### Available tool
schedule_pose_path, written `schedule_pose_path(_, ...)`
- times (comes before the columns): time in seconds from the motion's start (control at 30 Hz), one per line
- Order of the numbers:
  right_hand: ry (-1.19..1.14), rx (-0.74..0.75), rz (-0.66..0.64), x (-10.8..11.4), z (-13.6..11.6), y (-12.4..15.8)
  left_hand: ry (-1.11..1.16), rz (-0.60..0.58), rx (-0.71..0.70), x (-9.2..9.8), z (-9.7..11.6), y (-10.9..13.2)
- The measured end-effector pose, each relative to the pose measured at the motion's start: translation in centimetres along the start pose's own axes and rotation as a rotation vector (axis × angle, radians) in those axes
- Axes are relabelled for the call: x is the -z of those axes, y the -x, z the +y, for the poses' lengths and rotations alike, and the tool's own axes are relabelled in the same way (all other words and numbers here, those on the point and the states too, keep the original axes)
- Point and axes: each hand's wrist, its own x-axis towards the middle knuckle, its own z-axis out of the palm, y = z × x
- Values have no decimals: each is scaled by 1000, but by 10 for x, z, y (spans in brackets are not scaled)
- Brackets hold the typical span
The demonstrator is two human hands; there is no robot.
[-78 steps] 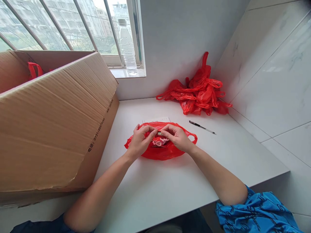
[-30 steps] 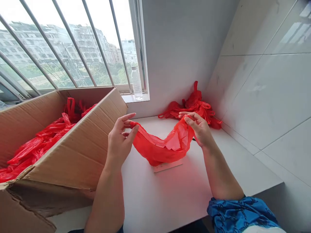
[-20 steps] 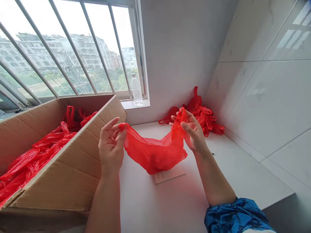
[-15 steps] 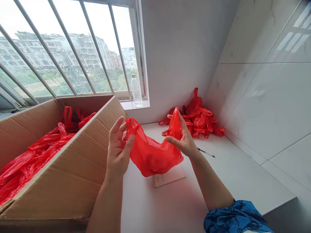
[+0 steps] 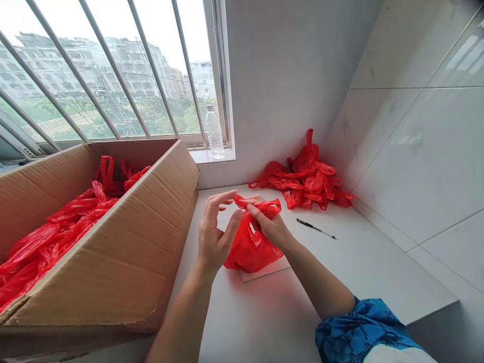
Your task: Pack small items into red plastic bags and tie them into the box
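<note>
A thin red plastic bag [image 5: 253, 252] hangs over the table, bunched together at its top. My right hand [image 5: 273, 228] grips its gathered handles, thumb pressed on top and fingers beneath. At the left side of the bag is my left hand [image 5: 217, 234], its fingers and thumb apart and curved around open space. Its fingertips are close to the tip of the handles; whether they touch is hard to see. Partly covered by the bag, a pale notepad [image 5: 264, 272] lies on the white table [image 5: 260, 315].
To the left stands a cardboard box [image 5: 124, 242] with many red bags [image 5: 75, 222] inside. A heap of red bags [image 5: 308, 176] lies against the back wall. A pen [image 5: 316, 228] rests on the table. On the sill of the barred window is a clear bottle [image 5: 214, 133].
The bag's two handles were held apart; now they are together in my right hand. My left hand has moved right and let go of its handle. The bag hangs narrower.
</note>
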Motion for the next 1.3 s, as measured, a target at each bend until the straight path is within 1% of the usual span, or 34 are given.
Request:
schedule_pose_path(0.03,-86,-74,26,1,0,-1,21,29,51,-4,-5,0)
schedule_pose_path(0.07,-178,-145,53,2,-1,-1,62,-4,123,-8,-9,0)
schedule_pose_path(0.13,-316,-237,93,5,0,-3,184,-196,283,-16,-16,2)
schedule_pose_path(0.2,-375,-249,105,9,1,-5,316,-381,396,-20,-19,3)
schedule_pose_path(0.23,-381,-239,99,11,2,-5,379,-443,429,-21,-19,3)
schedule_pose_path(0.3,-358,-223,70,15,3,-5,459,-517,468,-18,-18,2)
schedule_pose_path(0.37,-314,-244,27,17,2,-2,470,-564,506,-12,-17,-1)
schedule_pose_path(0.43,-262,-252,-55,18,-1,1,448,-599,540,-3,-15,-4)
schedule_pose_path(0.5,-210,-212,-176,18,-7,4,432,-633,558,5,-15,-5)
schedule_pose_path(0.57,-139,-135,-271,20,-12,5,413,-667,571,11,-16,-6)
schedule_pose_path(0.7,40,-13,-309,31,-17,6,369,-655,564,18,-19,-5)
schedule_pose_path(0.83,121,47,-347,41,-20,8,435,-630,523,20,-13,-4)
schedule_pose_path(0.9,108,70,-312,41,-21,11,460,-641,503,19,-9,-3)
schedule_pose_path(0.97,106,96,-254,38,-22,14,406,-625,479,14,-7,-1)
schedule_pose_path(1.07,230,185,-177,32,-24,18,218,-503,427,3,-9,3)
schedule_pose_path(1.13,339,261,-133,30,-25,19,168,-417,401,-4,-12,5)
schedule_pose_path(1.2,394,331,-91,31,-26,19,214,-367,387,-7,-13,6)
schedule_pose_path(1.3,448,409,-23,37,-26,18,366,-350,401,-5,-9,4)
